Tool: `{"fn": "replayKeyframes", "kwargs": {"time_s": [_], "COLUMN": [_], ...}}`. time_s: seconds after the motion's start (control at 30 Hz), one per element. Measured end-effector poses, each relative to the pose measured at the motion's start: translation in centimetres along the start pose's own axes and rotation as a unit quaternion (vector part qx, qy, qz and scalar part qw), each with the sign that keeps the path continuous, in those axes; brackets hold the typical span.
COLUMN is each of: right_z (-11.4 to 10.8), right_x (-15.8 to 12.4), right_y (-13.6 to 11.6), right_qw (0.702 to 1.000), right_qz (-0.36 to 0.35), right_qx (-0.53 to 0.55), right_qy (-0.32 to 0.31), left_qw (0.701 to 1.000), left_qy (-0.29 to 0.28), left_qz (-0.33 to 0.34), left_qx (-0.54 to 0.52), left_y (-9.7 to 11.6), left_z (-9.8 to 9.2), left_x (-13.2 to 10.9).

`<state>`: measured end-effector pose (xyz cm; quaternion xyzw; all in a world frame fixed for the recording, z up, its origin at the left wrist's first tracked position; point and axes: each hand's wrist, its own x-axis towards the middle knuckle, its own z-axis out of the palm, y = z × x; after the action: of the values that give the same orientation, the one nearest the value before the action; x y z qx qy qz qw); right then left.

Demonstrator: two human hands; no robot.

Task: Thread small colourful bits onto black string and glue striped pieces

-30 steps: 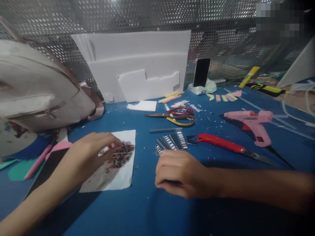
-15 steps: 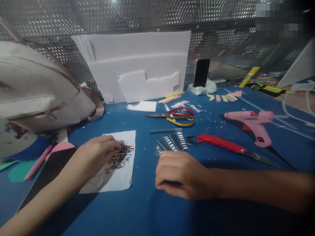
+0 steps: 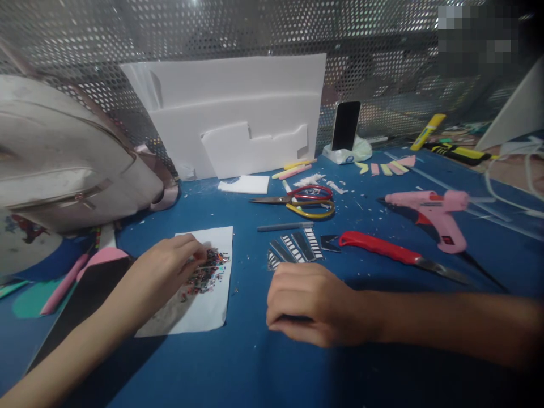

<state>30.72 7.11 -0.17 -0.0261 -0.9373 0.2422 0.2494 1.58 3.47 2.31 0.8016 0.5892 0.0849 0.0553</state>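
Observation:
My left hand (image 3: 164, 266) rests on a white paper sheet (image 3: 199, 309), its fingertips pinched together at a heap of tiny coloured beads (image 3: 207, 271); what they hold is too small to see. My right hand (image 3: 312, 303) lies on the blue table (image 3: 255, 362) curled into a loose fist, its fingers folded under. Just beyond its knuckles lie several black-and-white striped strips (image 3: 297, 248).
A red-handled knife (image 3: 393, 254), a pink glue gun (image 3: 433, 212) and scissors (image 3: 304, 201) lie to the right and behind. White foam boards (image 3: 238, 113) lean on the perforated screen, next to a phone (image 3: 345, 126). A grey backpack (image 3: 63, 158) fills the left.
My left hand's fingers drew in from spread over the beads to a pinch at the heap's near edge. My right hand has stayed put.

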Motion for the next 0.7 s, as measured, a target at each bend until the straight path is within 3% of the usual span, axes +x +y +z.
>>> {"fn": "replayKeyframes", "kwargs": {"time_s": [0.2,0.43,0.57,0.7], "right_z": [0.2,0.0,-0.4,-0.6], "right_x": [-0.1,-0.1,0.3,0.5], "right_y": [0.0,0.0,-0.1,-0.2], "right_qw": [1.0,0.998,0.991,0.98], "right_qz": [0.004,0.041,0.078,0.122], "right_qx": [0.001,0.032,0.077,0.086], "right_qy": [0.003,0.026,0.081,0.132], "left_qw": [0.998,0.969,0.927,0.874], "left_qy": [0.044,0.098,0.132,0.126], "left_qz": [-0.035,-0.051,-0.033,-0.096], "left_qx": [-0.027,-0.222,-0.35,-0.459], "left_y": [0.2,3.5,6.2,8.3], "left_z": [-0.6,-1.4,-0.1,2.1], "left_x": [0.0,-0.9,-1.9,-2.4]}}
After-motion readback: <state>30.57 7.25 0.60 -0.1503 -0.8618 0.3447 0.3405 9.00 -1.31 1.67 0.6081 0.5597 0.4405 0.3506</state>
